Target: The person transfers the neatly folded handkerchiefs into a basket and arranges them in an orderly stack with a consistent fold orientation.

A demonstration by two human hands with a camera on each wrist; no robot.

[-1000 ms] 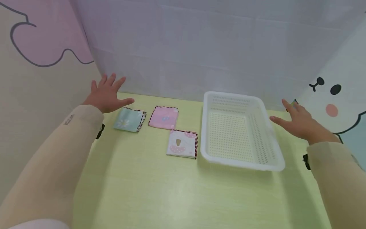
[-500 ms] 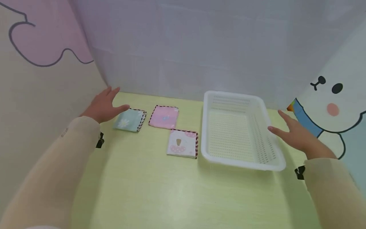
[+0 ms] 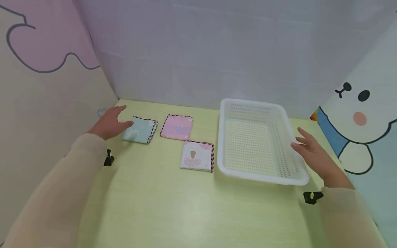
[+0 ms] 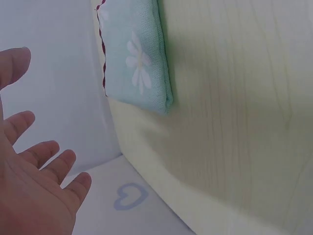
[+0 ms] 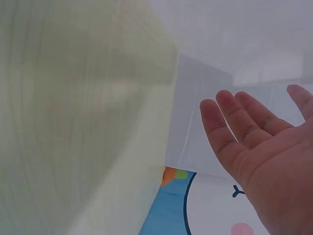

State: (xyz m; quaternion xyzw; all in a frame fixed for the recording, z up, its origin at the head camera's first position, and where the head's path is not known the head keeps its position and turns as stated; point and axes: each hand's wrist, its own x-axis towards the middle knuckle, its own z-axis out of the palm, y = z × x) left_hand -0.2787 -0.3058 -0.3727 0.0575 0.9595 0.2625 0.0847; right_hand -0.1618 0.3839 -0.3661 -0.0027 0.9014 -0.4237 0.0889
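Left fingers (image 4: 61,166) near green cloth (image 4: 131,61), right fingers (image 5: 220,131) beside basket (image 3: 249,148)

Head view, downward; wrist views, close, seemingly sideways

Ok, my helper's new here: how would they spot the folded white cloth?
On the pale yellow-green table, find the white perforated basket. Just to its left lies the folded white cloth. Its pink patches and small brown motif set it apart from the daisy-print mint cloth and the pink cloth farther left.
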